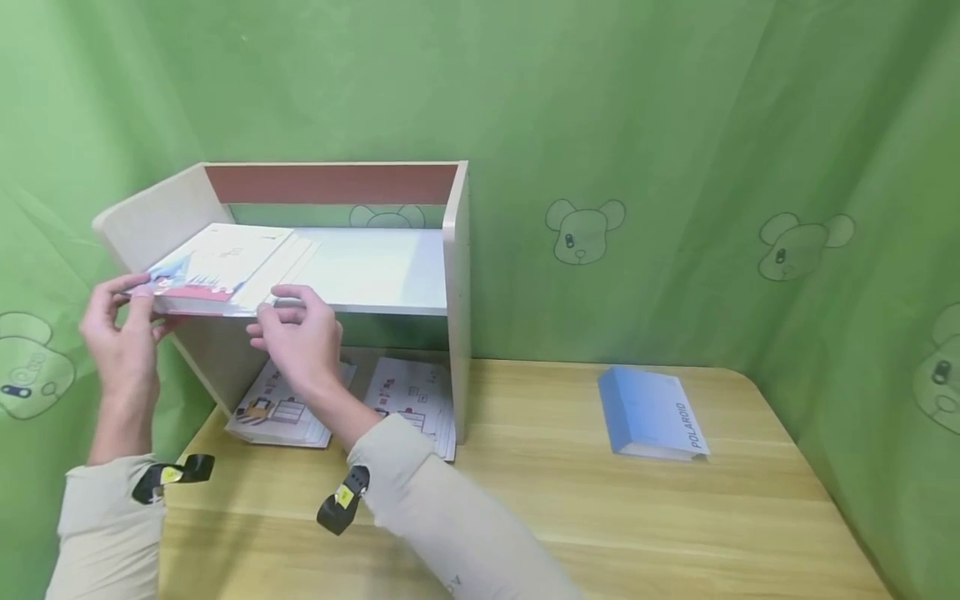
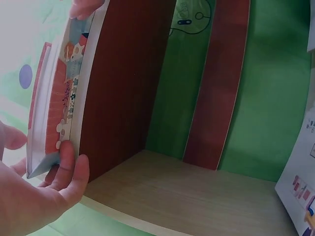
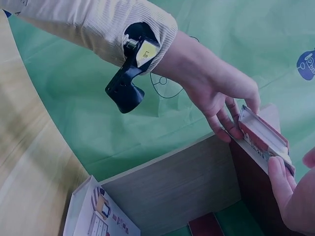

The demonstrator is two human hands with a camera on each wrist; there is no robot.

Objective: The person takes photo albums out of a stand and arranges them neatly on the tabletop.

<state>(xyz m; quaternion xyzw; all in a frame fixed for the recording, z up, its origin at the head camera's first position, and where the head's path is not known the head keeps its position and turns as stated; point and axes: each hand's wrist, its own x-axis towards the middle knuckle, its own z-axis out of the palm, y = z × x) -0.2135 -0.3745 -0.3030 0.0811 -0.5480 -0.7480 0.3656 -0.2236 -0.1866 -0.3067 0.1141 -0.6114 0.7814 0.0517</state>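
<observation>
A pale book (image 1: 240, 250) with a red and blue band lies flat at the left of the upper shelf (image 1: 390, 267), white page-like edges fanning out at its right. My left hand (image 1: 123, 337) grips its front left corner between thumb and fingers. At the front right corner, my right hand (image 1: 303, 337) pinches the edge with thumb and forefinger. In the left wrist view, the illustrated spine (image 2: 69, 88) faces out along the shelf edge, and left fingers curl round one end. Both hands also show at opposite ends of the book (image 3: 258, 137) in the right wrist view.
Beneath the upper shelf, picture books lie in a left stack (image 1: 281, 412) and a right stack (image 1: 420, 387). A blue POLAROID book or box (image 1: 652, 412) lies on the wooden table (image 1: 570, 508). The unit's right side panel (image 1: 459, 308) stands upright before a green curtain (image 1: 675, 125).
</observation>
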